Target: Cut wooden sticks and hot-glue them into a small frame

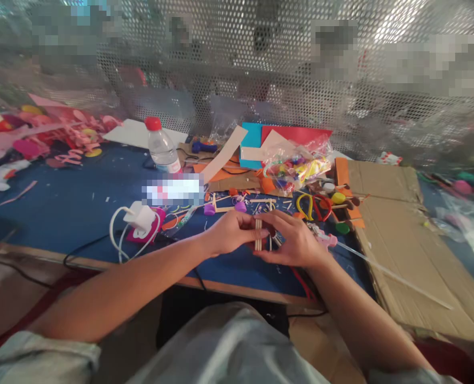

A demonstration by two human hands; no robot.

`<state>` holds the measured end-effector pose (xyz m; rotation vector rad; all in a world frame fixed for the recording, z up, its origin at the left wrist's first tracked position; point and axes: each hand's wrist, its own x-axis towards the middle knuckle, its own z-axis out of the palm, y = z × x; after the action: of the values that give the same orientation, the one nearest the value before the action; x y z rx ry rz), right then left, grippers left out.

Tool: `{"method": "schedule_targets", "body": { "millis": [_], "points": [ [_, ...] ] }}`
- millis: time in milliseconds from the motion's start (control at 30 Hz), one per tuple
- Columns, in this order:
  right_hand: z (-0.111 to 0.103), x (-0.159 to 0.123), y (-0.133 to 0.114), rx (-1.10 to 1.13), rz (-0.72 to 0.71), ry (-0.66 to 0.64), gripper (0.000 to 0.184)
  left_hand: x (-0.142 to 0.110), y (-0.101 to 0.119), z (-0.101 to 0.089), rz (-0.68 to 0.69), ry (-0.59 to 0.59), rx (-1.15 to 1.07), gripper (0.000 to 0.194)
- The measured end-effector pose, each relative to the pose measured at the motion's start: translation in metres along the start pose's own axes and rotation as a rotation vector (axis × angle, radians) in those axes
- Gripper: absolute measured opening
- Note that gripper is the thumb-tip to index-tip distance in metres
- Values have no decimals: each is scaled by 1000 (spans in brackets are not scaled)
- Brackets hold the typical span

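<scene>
Between my two hands, above the front of the blue table, is a small bundle of wooden craft sticks (258,234) standing upright. My left hand (234,232) pinches its left side with thumb and fingers. My right hand (291,239) grips the same sticks from the right, with fingers at the top and bottom ends. Just right of my right hand lies a pink glue gun (325,238) with a long clear glue stick (393,274) coming out of its back. Purple caps (209,209) and small stick pieces lie beyond my hands.
A water bottle (163,146) with a red cap stands at the back left. Nearer is a white charger (141,217) on a pink power strip with cables. A plastic bag of colourful parts (301,168) and coloured card lie behind; flattened cardboard (413,250) covers the right.
</scene>
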<state>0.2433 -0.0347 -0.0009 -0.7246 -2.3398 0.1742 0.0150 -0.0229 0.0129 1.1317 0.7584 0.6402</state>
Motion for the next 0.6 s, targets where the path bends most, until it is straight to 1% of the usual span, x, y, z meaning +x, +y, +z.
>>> {"method": "schedule_targets", "body": {
  "millis": [100, 200, 300, 433, 467, 600],
  "points": [
    [3, 2, -5, -18, -28, 25, 66, -10, -1, 3, -36, 8, -15, 57],
    [6, 3, -10, -36, -19, 13, 66, -15, -3, 1, -79, 15, -36, 61],
    [10, 4, -14, -66, 2, -7, 68, -15, -6, -6, -118, 11, -51, 62],
    [13, 5, -14, -88, 4, -36, 81, -13, -9, -17, -174, -9, -70, 59],
    [13, 6, -14, -82, 11, -39, 80, -13, -10, -19, -189, -16, -77, 58],
    [13, 9, -15, -32, 31, -23, 53, -19, -10, -21, -247, -36, -103, 51]
  ]
}}
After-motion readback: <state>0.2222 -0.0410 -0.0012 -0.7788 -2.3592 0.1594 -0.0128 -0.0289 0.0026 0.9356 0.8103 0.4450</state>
